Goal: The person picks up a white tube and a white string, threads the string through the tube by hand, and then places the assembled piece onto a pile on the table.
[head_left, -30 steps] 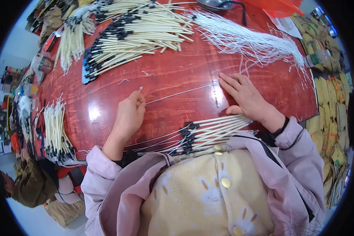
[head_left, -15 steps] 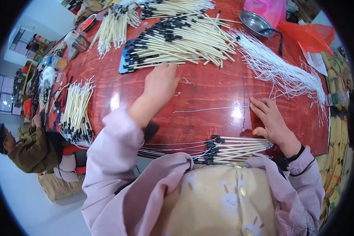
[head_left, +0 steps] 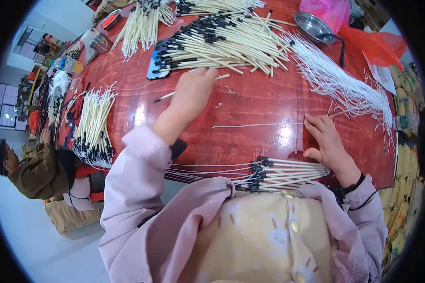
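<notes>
My left hand (head_left: 193, 92) is closed around a thin cream stick (head_left: 222, 77) with a dark tip. The stick slants over the red table, its two ends showing on either side of the fingers. Just beyond lies a big pile of like sticks with black ends (head_left: 231, 45), partly on a blue board (head_left: 156, 66). My right hand (head_left: 328, 146) rests at the right, thumb and fingers apart, fingertips at the end of a single white cord (head_left: 255, 125) laid straight across the table. Close to my body lies a bunch of sticks with black ends and white cords (head_left: 288, 174).
Loose white cords (head_left: 340, 85) spread along the right, below a metal bowl (head_left: 311, 27) and a red plastic bag (head_left: 373, 43). More stick bundles (head_left: 95, 120) lie at the left and far side. Another person (head_left: 35, 174) sits at the left edge of the table (head_left: 250, 104).
My left hand has drawn a stick off the near side of the pile, slightly toward me. My right hand stays by the cord. The whole view has shifted a little.
</notes>
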`<state>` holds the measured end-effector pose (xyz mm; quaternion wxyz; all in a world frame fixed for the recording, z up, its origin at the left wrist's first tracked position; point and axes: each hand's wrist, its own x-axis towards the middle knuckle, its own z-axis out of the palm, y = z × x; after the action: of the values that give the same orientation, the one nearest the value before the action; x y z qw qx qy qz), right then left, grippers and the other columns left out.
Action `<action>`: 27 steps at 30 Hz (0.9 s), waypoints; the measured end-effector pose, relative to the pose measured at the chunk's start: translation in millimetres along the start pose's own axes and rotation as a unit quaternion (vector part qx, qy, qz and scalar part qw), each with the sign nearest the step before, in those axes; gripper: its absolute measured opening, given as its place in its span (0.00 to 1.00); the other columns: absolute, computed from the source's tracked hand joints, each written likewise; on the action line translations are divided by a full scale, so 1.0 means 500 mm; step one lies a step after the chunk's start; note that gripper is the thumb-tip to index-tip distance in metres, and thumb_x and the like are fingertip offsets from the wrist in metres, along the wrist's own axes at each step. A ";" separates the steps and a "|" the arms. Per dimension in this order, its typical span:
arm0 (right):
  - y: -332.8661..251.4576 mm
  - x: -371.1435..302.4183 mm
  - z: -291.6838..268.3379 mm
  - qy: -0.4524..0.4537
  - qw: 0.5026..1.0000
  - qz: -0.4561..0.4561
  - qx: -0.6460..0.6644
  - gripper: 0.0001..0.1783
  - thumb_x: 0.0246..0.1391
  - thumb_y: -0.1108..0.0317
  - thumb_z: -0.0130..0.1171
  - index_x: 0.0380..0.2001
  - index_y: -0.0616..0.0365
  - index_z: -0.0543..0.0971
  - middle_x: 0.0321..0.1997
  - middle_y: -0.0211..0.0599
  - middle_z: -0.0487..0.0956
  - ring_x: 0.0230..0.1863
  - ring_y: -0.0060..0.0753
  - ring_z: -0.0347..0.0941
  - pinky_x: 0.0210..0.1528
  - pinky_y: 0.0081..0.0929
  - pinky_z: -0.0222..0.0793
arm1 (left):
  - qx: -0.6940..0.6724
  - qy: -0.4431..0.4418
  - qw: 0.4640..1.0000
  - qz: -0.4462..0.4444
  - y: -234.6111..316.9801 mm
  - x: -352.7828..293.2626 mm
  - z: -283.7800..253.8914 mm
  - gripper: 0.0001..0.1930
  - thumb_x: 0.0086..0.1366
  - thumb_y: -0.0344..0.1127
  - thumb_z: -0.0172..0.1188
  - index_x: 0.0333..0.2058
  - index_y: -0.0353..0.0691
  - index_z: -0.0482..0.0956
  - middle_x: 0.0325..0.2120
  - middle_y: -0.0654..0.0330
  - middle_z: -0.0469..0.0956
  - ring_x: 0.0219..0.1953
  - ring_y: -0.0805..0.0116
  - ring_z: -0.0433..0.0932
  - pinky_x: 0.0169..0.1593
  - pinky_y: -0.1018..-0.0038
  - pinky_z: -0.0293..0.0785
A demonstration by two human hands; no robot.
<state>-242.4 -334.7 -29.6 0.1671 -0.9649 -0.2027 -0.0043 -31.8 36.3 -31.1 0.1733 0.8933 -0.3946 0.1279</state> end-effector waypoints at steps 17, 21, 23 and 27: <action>-0.028 0.005 0.008 -0.005 0.998 0.039 -0.047 0.58 0.46 0.25 0.58 0.58 0.76 0.73 0.67 0.54 0.70 0.62 0.57 0.66 0.66 0.48 0.61 | -0.143 -0.020 0.977 -0.160 0.098 -0.248 -0.055 0.03 0.64 0.24 0.61 0.36 0.36 0.78 0.32 0.49 0.75 0.36 0.45 0.76 0.40 0.56 0.72; -0.035 0.007 0.008 -0.009 0.998 0.042 -0.055 0.58 0.45 0.26 0.60 0.58 0.76 0.73 0.66 0.54 0.70 0.61 0.57 0.66 0.66 0.48 0.61 | -0.139 -0.020 0.978 -0.153 0.099 -0.244 -0.050 0.04 0.63 0.25 0.61 0.36 0.36 0.78 0.32 0.49 0.75 0.36 0.45 0.76 0.40 0.56 0.73; -0.039 0.010 0.005 -0.011 0.997 0.043 -0.059 0.58 0.44 0.26 0.60 0.58 0.76 0.73 0.66 0.54 0.70 0.61 0.57 0.66 0.66 0.48 0.61 | -0.136 -0.021 0.979 -0.148 0.101 -0.241 -0.049 0.04 0.63 0.25 0.61 0.37 0.36 0.78 0.32 0.49 0.76 0.36 0.45 0.76 0.40 0.56 0.73; -0.040 0.011 0.000 -0.016 0.996 0.043 -0.071 0.58 0.44 0.27 0.61 0.57 0.76 0.73 0.66 0.54 0.70 0.60 0.57 0.66 0.66 0.48 0.61 | -0.133 -0.020 0.980 -0.145 0.104 -0.236 -0.043 0.03 0.63 0.25 0.62 0.36 0.36 0.78 0.32 0.50 0.76 0.36 0.45 0.77 0.40 0.55 0.73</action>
<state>-245.1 -315.4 -23.1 0.0953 -0.9821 -0.1624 0.0037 -150.1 90.4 -44.0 0.2989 0.9124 -0.2781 0.0300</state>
